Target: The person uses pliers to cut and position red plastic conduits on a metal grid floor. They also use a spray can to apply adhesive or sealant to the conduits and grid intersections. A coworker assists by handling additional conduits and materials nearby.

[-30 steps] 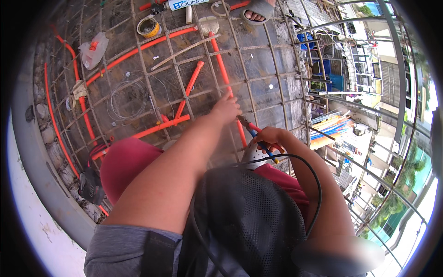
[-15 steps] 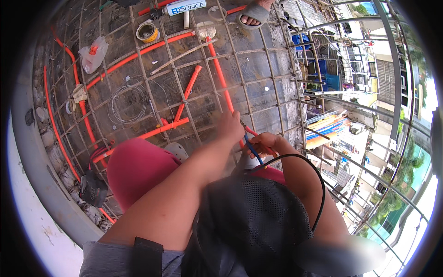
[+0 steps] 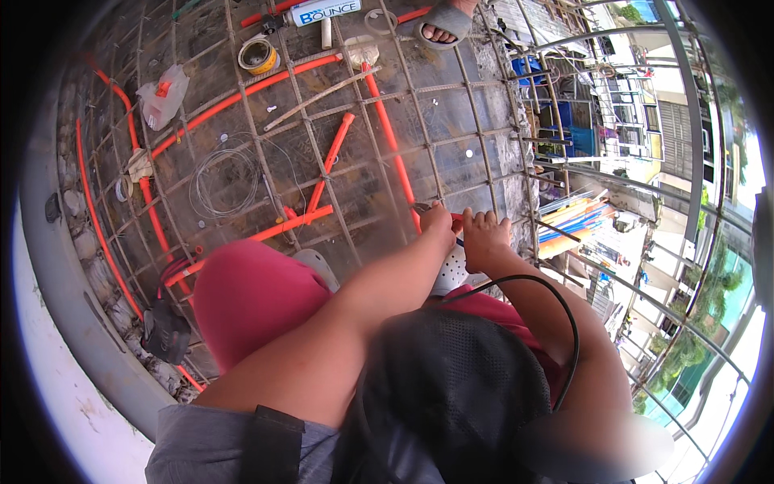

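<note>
My left hand (image 3: 438, 226) is closed around the front part of a pair of pliers (image 3: 458, 219), just beside the lower end of a long orange pipe (image 3: 387, 131). Dark metal, seemingly the jaws, pokes out to the left of its fingers, over the pipe. My right hand (image 3: 487, 242) has its fingers wrapped over the handle end, where a little red and blue shows. What the jaws touch is too small to make out. Beneath the hands is a light clog with holes (image 3: 451, 270), on my foot.
A rebar grid (image 3: 476, 113) covers the dark deck, with more orange pipes (image 3: 242, 95) among it. A wire coil (image 3: 224, 184), tape roll (image 3: 258, 56), plastic bag (image 3: 164, 97) and white tube (image 3: 325, 11) lie about. Another person's sandalled foot (image 3: 443, 26) stands at the far side. The deck's edge (image 3: 524, 161) drops off rightward.
Both hands have moved slightly right. My left hand has come off the pipe onto the pliers; my right hand has lifted and turned knuckles-up, and the pliers now lie more level.
</note>
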### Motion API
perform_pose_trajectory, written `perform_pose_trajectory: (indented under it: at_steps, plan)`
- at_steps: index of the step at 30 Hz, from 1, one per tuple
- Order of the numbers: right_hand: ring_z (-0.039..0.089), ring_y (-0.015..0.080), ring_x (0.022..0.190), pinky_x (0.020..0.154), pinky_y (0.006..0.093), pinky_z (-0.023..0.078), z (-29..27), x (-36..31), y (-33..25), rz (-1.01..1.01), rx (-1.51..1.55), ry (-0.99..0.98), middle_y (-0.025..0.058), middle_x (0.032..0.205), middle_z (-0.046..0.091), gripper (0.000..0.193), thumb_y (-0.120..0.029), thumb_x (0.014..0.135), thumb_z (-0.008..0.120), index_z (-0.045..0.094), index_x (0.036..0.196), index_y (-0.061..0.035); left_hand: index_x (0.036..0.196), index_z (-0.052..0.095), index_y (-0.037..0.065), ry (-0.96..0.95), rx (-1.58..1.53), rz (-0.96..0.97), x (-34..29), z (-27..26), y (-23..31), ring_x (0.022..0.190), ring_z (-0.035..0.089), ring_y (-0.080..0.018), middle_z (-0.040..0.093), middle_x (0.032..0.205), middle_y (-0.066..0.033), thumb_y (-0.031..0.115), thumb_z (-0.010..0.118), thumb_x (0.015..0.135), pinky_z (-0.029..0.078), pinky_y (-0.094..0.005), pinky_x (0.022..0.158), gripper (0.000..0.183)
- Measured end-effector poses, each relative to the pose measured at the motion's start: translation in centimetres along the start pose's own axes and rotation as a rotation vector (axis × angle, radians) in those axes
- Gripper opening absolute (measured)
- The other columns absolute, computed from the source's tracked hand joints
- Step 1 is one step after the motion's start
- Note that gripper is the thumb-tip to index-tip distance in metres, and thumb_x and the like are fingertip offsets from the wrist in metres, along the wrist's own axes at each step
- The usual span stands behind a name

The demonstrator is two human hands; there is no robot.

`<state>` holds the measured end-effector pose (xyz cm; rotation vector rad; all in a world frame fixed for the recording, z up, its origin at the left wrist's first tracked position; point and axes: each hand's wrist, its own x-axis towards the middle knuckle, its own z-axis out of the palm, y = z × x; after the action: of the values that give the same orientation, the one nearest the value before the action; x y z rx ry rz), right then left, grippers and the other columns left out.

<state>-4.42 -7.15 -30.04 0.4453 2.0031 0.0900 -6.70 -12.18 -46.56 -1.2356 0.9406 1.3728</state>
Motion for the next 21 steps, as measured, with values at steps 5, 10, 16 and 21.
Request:
perform_pose_trajectory:
  at_steps: [5,10,16,21]
  plan:
    - [0.067,0.0343,0.133,0.100,0.0509,0.059,-1.6,0.0,-0.1,0.075,0.165,-0.142,0.0209,0.144,0.065,0.073,-0.030,0.095,0.075,0.043,0.156,-0.0048,0.134,0.053,0.000,0.082,-0.034,-0.021,-1.2,1.2,1.1,0.090,0.074,-0.0372,0.069,0.115,-0.0236,0.029,0.054,0.114,0.065,-0.0526,0.078,0.036]
    - [0.080,0.0351,0.085,0.064,0.0457,0.063,0.9,2.3,1.9,0.006,0.614,-0.406,0.0275,0.113,0.075,0.070,-0.011,0.087,0.056,0.049,0.157,-0.0030,0.120,0.060,-0.001,0.024,0.109,-0.075,0.0,-0.4,0.5,0.072,0.074,-0.0308,0.070,0.100,-0.0178,0.031,0.059,0.113,0.063,-0.0486,0.062,0.033]
    - [0.074,0.0289,0.065,0.054,0.0437,0.056,8.1,5.8,3.0,-0.204,0.960,-0.613,0.0158,0.080,0.072,0.036,-0.014,0.086,0.061,0.068,0.119,-0.0015,0.122,0.060,-0.001,0.068,0.267,-0.054,-2.2,-0.8,1.5,0.076,0.077,-0.0333,0.073,0.104,-0.0223,0.039,0.058,0.111,0.063,-0.0501,0.065,0.041]
    - [0.076,0.0333,0.080,0.068,0.0462,0.061,6.5,5.2,3.0,-0.078,0.669,-0.458,0.0220,0.096,0.075,0.058,-0.008,0.086,0.060,0.056,0.143,-0.0031,0.121,0.065,-0.002,0.422,0.622,0.195,-2.1,-2.1,1.2,0.095,0.079,-0.0358,0.078,0.107,-0.0217,0.049,0.056,0.110,0.064,-0.0509,0.081,0.053]
